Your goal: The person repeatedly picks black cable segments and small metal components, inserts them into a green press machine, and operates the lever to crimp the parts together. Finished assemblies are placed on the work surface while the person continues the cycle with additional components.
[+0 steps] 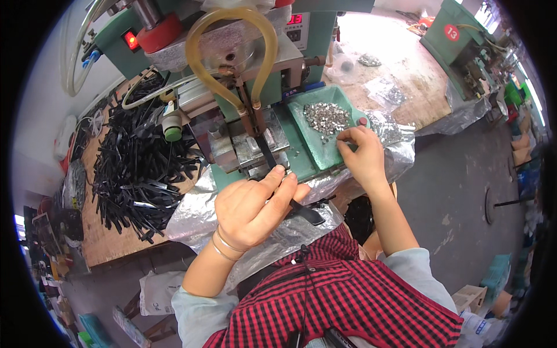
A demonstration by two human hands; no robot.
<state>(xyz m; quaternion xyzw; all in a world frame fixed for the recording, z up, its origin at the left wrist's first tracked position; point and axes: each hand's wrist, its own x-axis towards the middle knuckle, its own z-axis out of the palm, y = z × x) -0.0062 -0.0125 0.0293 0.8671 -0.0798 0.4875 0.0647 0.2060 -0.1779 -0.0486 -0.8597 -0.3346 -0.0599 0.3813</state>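
Observation:
My left hand (255,207) is closed around a flat black strip (308,214). One end of the strip runs up to the metal fixture (250,152) of a green bench machine, and its wider end sticks out below my fingers. Over the fixture stands the machine's upright brown head (250,120), with a looped yellowish tube (196,35) joined to it. At the right edge of a green tray (316,152), my right hand (364,152) has thumb and forefinger pinched together; anything between them is too small to see. Small shiny metal pieces (326,118) lie heaped in that tray.
A big pile of black strips (133,162) covers the bench on the left. Silver foil sheeting (194,211) drapes the front edge. Bags of small metal parts (385,93) lie beyond the tray. Another green machine (452,49) stands far right. A red knob (362,121) sits beside the tray.

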